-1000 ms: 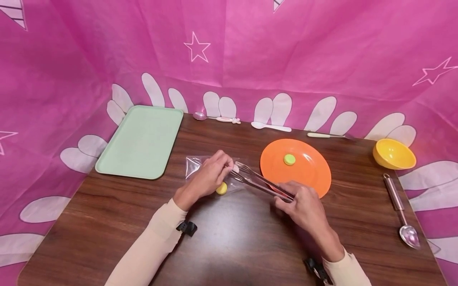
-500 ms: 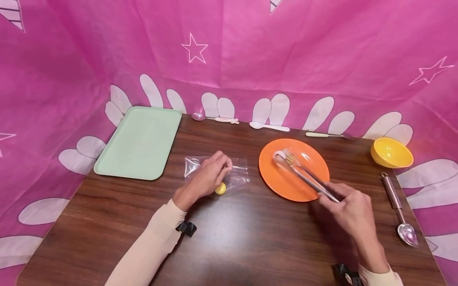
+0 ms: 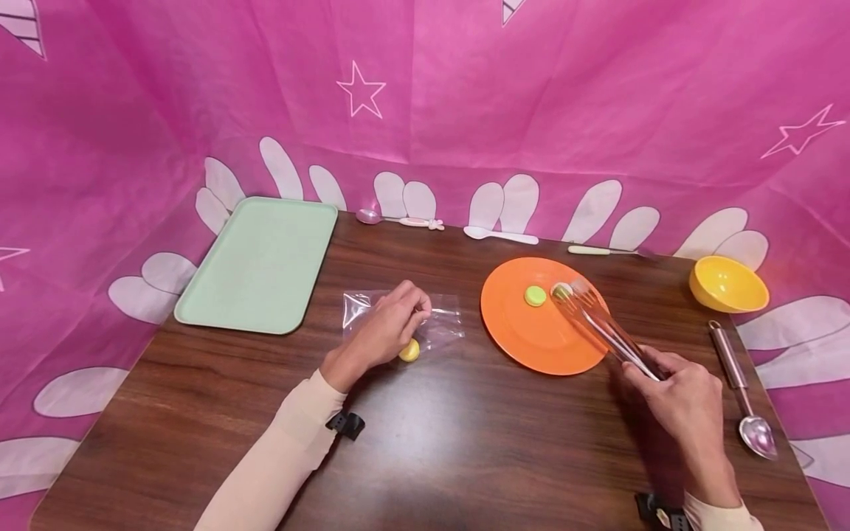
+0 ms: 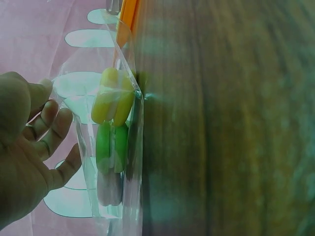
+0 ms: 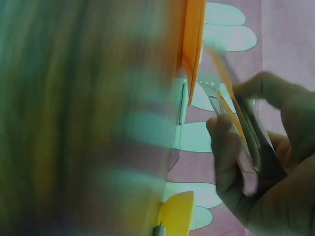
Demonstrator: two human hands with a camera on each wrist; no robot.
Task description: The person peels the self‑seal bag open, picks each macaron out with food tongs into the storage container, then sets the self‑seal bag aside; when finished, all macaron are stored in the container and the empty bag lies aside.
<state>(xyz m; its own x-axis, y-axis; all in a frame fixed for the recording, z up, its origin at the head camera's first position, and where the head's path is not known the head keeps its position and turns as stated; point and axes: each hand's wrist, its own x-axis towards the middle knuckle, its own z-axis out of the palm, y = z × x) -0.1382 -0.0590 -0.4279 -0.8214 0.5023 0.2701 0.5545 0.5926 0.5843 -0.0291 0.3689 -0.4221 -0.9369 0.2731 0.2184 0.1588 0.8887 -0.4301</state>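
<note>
My left hand (image 3: 392, 324) pinches the upper edge of a clear plastic bag (image 3: 443, 324) on the table. In the left wrist view, a yellow macaron (image 4: 113, 98), a green macaron (image 4: 111, 147) and a pale macaron (image 4: 110, 187) show through the film. My right hand (image 3: 684, 398) grips metal tongs (image 3: 617, 339). Their forked tips are over the right half of the orange plate (image 3: 511, 339), right at a whitish macaron (image 3: 561, 287) that they partly cover. Left of the tips, a lime-green macaron (image 3: 535, 296) lies on the plate.
A pale green tray (image 3: 265, 265) lies at the back left. Along the back edge are a pink-handled spoon (image 3: 418, 223), a white spoon (image 3: 499, 235) and a fork (image 3: 598, 251). At the right stand a yellow bowl (image 3: 727, 284) and a metal scoop (image 3: 757, 435).
My right hand has moved right with the tongs, carrying the whitish macaron from the bag over to the plate, right of the lime-green one. My left hand has stayed at the bag.
</note>
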